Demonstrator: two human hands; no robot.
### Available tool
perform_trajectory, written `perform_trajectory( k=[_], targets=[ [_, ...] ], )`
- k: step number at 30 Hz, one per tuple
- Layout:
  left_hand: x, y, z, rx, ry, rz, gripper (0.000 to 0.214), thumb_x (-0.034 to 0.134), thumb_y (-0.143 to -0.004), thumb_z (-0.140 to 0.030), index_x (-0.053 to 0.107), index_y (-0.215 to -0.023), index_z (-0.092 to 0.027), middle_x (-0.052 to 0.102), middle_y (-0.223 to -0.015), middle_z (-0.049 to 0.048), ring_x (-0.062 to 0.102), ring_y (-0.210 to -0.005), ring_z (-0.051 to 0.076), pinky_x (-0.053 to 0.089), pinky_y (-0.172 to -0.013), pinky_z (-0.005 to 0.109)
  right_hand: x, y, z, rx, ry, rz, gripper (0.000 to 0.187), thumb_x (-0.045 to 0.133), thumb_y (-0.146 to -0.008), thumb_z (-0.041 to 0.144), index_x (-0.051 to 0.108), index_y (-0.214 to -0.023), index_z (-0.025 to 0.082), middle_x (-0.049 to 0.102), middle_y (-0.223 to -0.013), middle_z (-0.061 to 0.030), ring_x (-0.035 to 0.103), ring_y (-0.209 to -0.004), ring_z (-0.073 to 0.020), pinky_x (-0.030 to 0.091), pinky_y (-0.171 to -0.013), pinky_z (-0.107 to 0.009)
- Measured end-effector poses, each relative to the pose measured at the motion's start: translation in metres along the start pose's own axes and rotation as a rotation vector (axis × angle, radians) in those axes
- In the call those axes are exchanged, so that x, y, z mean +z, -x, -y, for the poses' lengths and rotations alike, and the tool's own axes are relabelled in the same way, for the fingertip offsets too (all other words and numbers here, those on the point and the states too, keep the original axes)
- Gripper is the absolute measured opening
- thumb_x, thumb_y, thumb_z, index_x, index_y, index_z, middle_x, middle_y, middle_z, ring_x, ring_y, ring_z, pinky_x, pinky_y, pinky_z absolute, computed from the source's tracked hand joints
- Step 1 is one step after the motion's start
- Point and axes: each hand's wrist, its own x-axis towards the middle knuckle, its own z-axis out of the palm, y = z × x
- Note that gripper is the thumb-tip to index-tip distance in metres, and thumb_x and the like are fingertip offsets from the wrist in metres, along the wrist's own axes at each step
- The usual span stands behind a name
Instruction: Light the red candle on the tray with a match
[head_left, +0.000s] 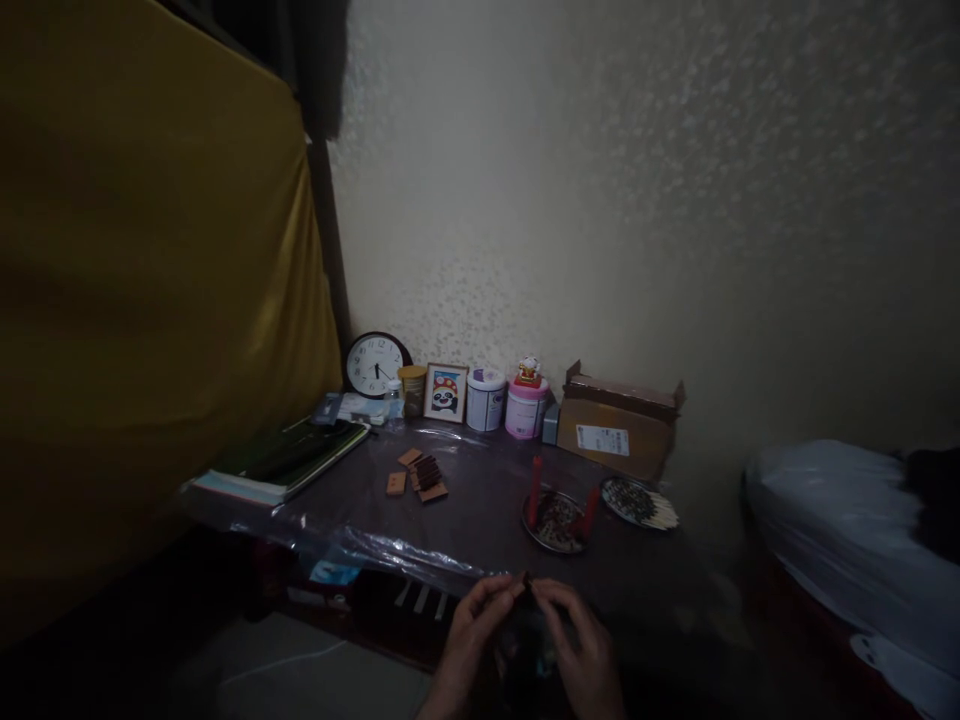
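Note:
My left hand (478, 622) and my right hand (574, 630) are close together at the near edge of the dark table, fingertips almost meeting. Between the fingers of my left hand is a small tan piece (519, 587). The fingertips of my right hand pinch at a tiny dark bit (527, 579) beside it, too dim to name. Beyond my hands, a metal plate (556, 549) carries two red candles (535, 492), one upright and one leaning, among dark and pale bits. Farther left lie several flat tan pieces (395, 484) and a stack of dark strips (427, 472).
A second plate (630, 500) holds dark bits and pale sticks. Along the wall stand a clock (375, 362), a framed panda picture (445, 392), two tubs (486, 400) and a cardboard box (619, 425). Books (300, 460) lie left. Clear plastic (397, 550) covers the front edge.

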Motion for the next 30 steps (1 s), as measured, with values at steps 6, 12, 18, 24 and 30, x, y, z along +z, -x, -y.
perform_trajectory(
  k=[6, 12, 18, 24, 30],
  targets=[
    [-0.002, -0.007, 0.002, -0.014, -0.024, -0.045, 0.029, 0.081, -0.052, -0.031, 0.071, -0.075, -0.016, 0.073, -0.075, 0.0057, 0.066, -0.073, 0.02, 0.047, -0.07, 0.028, -0.001, -0.003, 0.002, 0.007, 0.04, 0.004, 0.017, 0.049, -0.085, 0.032, 0.066, -0.086, 0.026, 0.072, -0.085, -0.0022, 0.068, -0.079, -0.0162, 0.054, -0.074, -0.022],
    [-0.007, -0.008, -0.002, 0.003, -0.004, -0.015, 0.028, 0.079, -0.055, -0.03, 0.07, -0.077, -0.016, 0.073, -0.079, 0.0067, 0.065, -0.076, 0.021, 0.046, -0.071, 0.029, 0.001, -0.008, 0.011, -0.06, 0.065, -0.032, 0.017, 0.049, -0.085, 0.03, 0.065, -0.087, 0.026, 0.072, -0.084, -0.0018, 0.069, -0.078, -0.0161, 0.054, -0.072, -0.021],
    [-0.009, 0.003, -0.011, 0.045, -0.021, -0.003, 0.024, 0.076, -0.06, -0.031, 0.069, -0.078, -0.017, 0.072, -0.075, 0.0053, 0.064, -0.072, 0.018, 0.046, -0.07, 0.027, 0.005, -0.007, 0.022, -0.112, 0.053, -0.015, 0.017, 0.048, -0.086, 0.024, 0.064, -0.091, 0.026, 0.072, -0.087, -0.0016, 0.068, -0.08, -0.0151, 0.054, -0.074, -0.021],
    [-0.007, 0.017, -0.022, 0.063, -0.062, -0.025, 0.025, 0.075, -0.062, -0.03, 0.07, -0.083, -0.016, 0.073, -0.085, 0.0087, 0.065, -0.083, 0.022, 0.046, -0.077, 0.03, 0.007, -0.004, 0.033, -0.157, 0.013, -0.024, 0.017, 0.05, -0.085, 0.021, 0.064, -0.093, 0.027, 0.072, -0.088, -0.0016, 0.068, -0.082, -0.0154, 0.054, -0.075, -0.021],
    [-0.005, 0.026, -0.028, 0.05, -0.073, -0.052, 0.03, 0.076, -0.059, -0.03, 0.07, -0.086, -0.016, 0.073, -0.091, 0.0102, 0.066, -0.086, 0.022, 0.046, -0.081, 0.031, 0.006, -0.002, 0.039, -0.183, 0.019, -0.028, 0.018, 0.049, -0.086, 0.02, 0.064, -0.094, 0.026, 0.071, -0.088, -0.0017, 0.068, -0.082, -0.0152, 0.054, -0.075, -0.021]
  ],
)
